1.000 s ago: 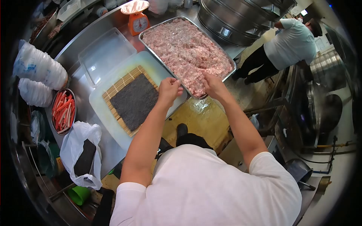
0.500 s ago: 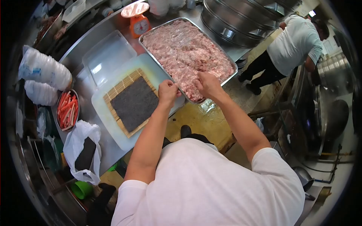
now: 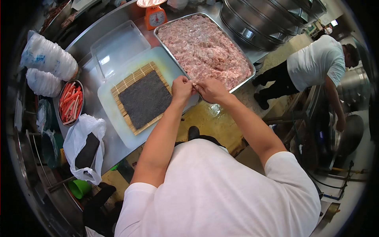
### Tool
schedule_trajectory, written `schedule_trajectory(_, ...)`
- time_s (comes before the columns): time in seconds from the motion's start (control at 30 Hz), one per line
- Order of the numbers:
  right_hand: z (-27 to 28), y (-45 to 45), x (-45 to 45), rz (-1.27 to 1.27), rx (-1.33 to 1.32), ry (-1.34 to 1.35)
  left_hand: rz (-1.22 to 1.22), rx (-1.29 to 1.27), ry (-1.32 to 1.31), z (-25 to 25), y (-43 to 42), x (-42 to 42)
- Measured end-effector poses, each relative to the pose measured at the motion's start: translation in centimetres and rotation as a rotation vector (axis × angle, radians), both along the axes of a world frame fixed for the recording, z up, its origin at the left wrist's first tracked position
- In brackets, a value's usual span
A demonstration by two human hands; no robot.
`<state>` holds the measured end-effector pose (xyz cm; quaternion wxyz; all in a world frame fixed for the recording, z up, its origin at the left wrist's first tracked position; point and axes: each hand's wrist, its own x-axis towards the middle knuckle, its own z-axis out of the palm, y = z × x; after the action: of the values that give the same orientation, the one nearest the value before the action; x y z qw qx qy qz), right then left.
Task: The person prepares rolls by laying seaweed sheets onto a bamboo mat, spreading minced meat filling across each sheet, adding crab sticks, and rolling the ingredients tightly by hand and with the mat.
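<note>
My left hand (image 3: 182, 90) and my right hand (image 3: 212, 90) meet at the near left edge of the metal tray (image 3: 167, 46). Both have their fingers pinched together, and what lies between the fingertips is too small to make out. Pink minced meat (image 3: 205, 47) fills the tray, with a hollow in its near part. Left of my hands, a dark seaweed sheet (image 3: 145, 98) lies flat on a bamboo mat (image 3: 118, 91), which rests on a whitish cutting board (image 3: 108, 106).
Red and white sticks fill an oval bowl (image 3: 71, 103) beside a white plastic bag (image 3: 98, 128). Wrapped stacks (image 3: 49, 55) stand at the left, a clear lid (image 3: 120, 47) and orange scale (image 3: 155, 17) behind. Steamers (image 3: 256, 23) stand behind the tray; a person (image 3: 316, 59) is at the right.
My right hand has moved left from over the meat to my left hand. The view has shifted somewhat. The other person has bent forward, an arm now reaching down.
</note>
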<state>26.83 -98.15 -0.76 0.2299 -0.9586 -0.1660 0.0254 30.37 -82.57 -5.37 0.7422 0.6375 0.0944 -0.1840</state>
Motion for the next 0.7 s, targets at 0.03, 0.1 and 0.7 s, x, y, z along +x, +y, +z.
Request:
schedule_trajectory(0.03, 0.0, -0.1, 0.2, 0.0, -0.002, -0.001, 0.017, -0.025, -0.009, 0.1, -0.1, 0.1)
schedule_trajectory(0.1, 0.3, -0.3, 0.0, -0.051, -0.199, 0.127, 0.007, 0.008, -0.007, 0.3, 0.0, 0.0)
schedule_trajectory(0.7, 2.3, -0.6, -1.0, -0.477, 0.222, 0.257, -0.038, -0.047, -0.013, -0.3, 0.2, 0.4)
